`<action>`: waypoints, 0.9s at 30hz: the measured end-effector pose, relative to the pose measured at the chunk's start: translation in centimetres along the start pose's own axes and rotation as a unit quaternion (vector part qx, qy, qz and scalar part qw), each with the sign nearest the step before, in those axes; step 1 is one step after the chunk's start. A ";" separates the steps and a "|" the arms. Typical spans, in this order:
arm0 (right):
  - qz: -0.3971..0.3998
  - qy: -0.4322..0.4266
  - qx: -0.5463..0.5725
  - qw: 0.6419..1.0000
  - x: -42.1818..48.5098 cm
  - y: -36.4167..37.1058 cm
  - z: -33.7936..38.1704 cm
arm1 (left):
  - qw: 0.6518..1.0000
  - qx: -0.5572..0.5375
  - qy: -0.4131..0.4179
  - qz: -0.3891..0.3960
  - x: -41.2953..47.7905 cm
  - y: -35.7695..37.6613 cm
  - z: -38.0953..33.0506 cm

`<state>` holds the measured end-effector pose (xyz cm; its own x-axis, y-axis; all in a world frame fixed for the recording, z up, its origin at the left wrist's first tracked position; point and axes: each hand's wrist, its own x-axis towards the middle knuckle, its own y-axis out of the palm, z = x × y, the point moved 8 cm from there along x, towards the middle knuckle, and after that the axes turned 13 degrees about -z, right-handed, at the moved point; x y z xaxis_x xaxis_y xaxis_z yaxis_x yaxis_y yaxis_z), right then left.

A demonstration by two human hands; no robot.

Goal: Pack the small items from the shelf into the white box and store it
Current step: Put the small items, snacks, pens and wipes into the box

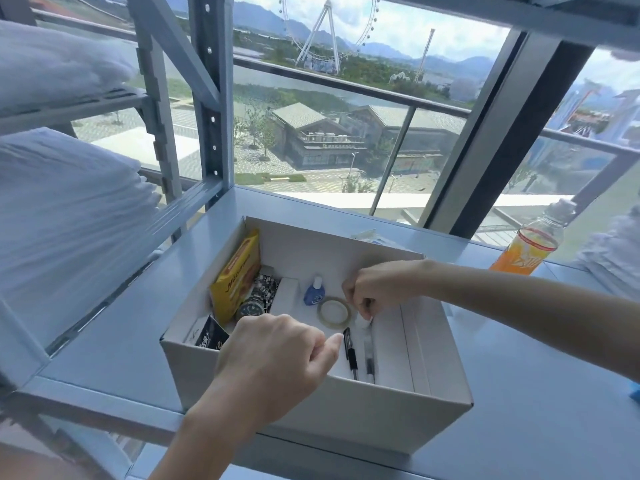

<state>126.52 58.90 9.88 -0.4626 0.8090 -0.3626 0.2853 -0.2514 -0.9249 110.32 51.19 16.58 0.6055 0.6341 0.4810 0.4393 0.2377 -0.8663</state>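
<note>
The open white box (346,417) stands on the grey shelf (519,393). Inside it are a yellow packet (235,282), a watch (251,309), a small blue bottle (314,292), a tape roll (335,311), a black sachet (211,336), a black pen (350,355) and a clear pen (369,351). My left hand (277,355) reaches in over the near wall with curled fingers, thumb and forefinger pinching the black pen's top end. My right hand (374,289) comes in from the right, its curled fingertips pinching the clear pen's top end beside the tape roll.
An orange drink bottle (530,244) stands at the back right of the shelf, with a small clear packet (372,235) behind the box. Folded white bedding (62,216) fills the rack to the left. Grey rack posts (211,91) and a window lie behind.
</note>
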 end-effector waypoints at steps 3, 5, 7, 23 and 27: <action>-0.020 -0.010 -0.114 0.993 0.4 -0.1 0.4 | 1.000 0.007 0.001 -0.003 0.0 0.1 0.0; -0.017 -0.011 -0.129 0.991 0.5 -0.2 0.6 | 1.000 0.008 0.003 0.001 0.0 0.2 0.1; -0.005 -0.016 -0.112 0.994 0.5 -0.3 0.7 | 1.000 0.006 0.007 0.002 -0.1 0.2 0.0; 0.042 -0.092 -0.032 0.994 0.3 1.4 3.0 | 0.999 0.006 -0.026 -0.041 0.1 0.0 0.9; -0.133 -0.046 0.032 0.989 -2.7 -2.9 1.3 | 0.999 -0.012 0.010 -0.051 0.2 -0.2 0.2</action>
<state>125.80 56.77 13.42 -0.5895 0.8001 -0.1108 0.0896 -0.0716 -0.9934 110.23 51.43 16.86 0.5697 0.5919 0.5701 0.5155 0.2829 -0.8088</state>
